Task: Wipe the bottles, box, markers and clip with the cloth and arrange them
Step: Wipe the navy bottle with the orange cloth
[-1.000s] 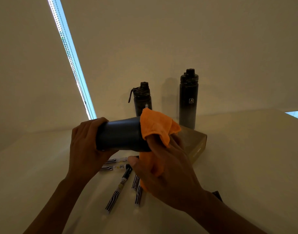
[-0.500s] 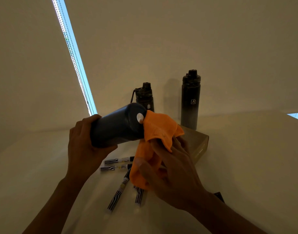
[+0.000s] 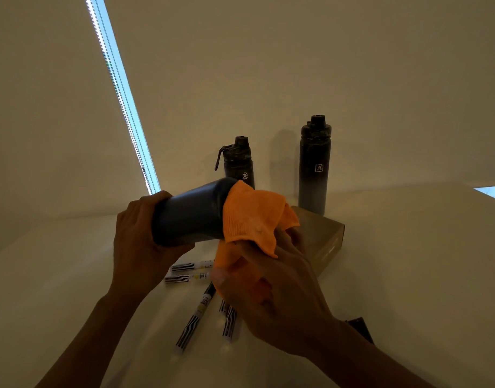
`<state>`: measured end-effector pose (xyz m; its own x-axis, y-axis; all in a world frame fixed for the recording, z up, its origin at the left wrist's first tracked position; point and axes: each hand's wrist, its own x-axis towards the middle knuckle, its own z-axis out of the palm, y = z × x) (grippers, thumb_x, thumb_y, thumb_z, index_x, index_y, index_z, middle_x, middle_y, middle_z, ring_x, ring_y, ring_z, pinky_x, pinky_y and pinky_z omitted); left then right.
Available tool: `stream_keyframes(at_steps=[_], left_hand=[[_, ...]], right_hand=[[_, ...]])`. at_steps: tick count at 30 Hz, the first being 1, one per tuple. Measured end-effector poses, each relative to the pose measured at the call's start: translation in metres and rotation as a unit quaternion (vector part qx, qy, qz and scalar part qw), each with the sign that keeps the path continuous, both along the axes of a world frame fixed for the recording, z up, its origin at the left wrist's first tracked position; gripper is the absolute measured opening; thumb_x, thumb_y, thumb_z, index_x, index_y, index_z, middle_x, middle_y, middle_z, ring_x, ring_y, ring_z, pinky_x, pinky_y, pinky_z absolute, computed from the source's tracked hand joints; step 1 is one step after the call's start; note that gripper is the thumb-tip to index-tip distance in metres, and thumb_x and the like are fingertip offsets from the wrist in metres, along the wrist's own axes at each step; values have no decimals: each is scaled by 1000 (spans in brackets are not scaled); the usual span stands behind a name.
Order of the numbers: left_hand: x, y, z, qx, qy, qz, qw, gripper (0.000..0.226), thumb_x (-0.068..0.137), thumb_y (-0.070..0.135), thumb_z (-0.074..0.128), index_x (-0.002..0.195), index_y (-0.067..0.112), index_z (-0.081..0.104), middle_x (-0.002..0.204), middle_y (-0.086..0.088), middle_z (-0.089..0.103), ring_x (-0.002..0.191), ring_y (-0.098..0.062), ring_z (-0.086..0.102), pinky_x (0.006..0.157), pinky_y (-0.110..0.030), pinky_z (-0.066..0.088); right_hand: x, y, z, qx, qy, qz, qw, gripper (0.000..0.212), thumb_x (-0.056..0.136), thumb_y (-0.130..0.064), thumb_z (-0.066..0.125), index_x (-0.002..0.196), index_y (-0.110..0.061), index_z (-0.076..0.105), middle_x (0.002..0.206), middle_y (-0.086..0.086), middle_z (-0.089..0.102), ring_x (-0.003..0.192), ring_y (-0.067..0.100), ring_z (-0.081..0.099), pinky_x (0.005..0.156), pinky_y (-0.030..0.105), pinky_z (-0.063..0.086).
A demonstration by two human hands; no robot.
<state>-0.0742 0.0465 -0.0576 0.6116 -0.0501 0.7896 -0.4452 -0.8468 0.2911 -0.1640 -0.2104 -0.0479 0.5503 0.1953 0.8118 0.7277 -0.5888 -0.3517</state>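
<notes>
My left hand (image 3: 141, 242) grips a dark bottle (image 3: 190, 214) held sideways above the table. An orange cloth (image 3: 250, 217) covers the bottle's right end, and my right hand (image 3: 271, 292) holds that cloth against it. Two more dark bottles stand upright at the back: a short one (image 3: 239, 163) and a tall one (image 3: 313, 166). A tan box (image 3: 322, 242) lies behind my right hand. Several striped markers (image 3: 194, 317) lie on the table under my hands. A dark object (image 3: 359, 327), perhaps the clip, peeks out beside my right forearm.
The pale table (image 3: 408, 261) stretches to the right and left of the objects. A plain wall rises behind, with a bright vertical window strip (image 3: 120, 88) at the left.
The cloth has moved back over the bottle's base, hiding the white spot that showed half a second ago. My left hand keeps its grip on the tilted bottle.
</notes>
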Motion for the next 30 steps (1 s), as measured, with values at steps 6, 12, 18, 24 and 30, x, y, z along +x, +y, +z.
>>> stream_keyframes(at_steps=[6, 12, 18, 24, 30], left_hand=[[-4, -1, 4, -10, -16, 3, 1000, 92, 58, 47, 83, 136, 11, 49, 125, -18, 61, 112, -34, 57, 93, -50, 48], [-4, 2, 4, 67, -83, 16, 994, 81, 64, 34, 88, 132, 6, 54, 131, -20, 60, 122, -40, 53, 103, -58, 43], [-9, 3, 8, 112, -158, 35, 980, 73, 71, 20, 80, 135, 12, 46, 141, -15, 51, 132, -41, 43, 117, -47, 27], [-13, 3, 14, 165, -229, 62, 957, 62, 83, 29, 76, 136, 14, 48, 143, -15, 51, 136, -41, 43, 116, -52, 27], [-13, 1, 14, 161, -236, 74, 955, 55, 88, 30, 71, 136, 15, 49, 143, -14, 53, 136, -40, 44, 115, -51, 26]], right_hand=[[6, -7, -7, 13, 84, 11, 996, 39, 101, -62, 35, 113, -35, 60, 115, -15, 65, 115, 2, 56, 112, 29, 31], [4, -9, 2, 229, 306, 105, 918, 41, 92, -70, 33, 99, -38, 58, 78, -29, 65, 76, -6, 64, 69, 16, 50], [15, -15, 5, 224, 267, 87, 933, 29, 94, -59, 38, 93, -41, 61, 86, -15, 68, 83, 5, 69, 74, 28, 60], [13, -17, 14, 184, 278, 103, 937, 37, 86, -68, 39, 102, -44, 62, 92, -24, 68, 87, -5, 67, 69, 10, 52], [14, -15, 10, 97, 263, 80, 957, 51, 82, -82, 39, 118, -49, 51, 107, -18, 66, 96, 1, 67, 85, 28, 59]])
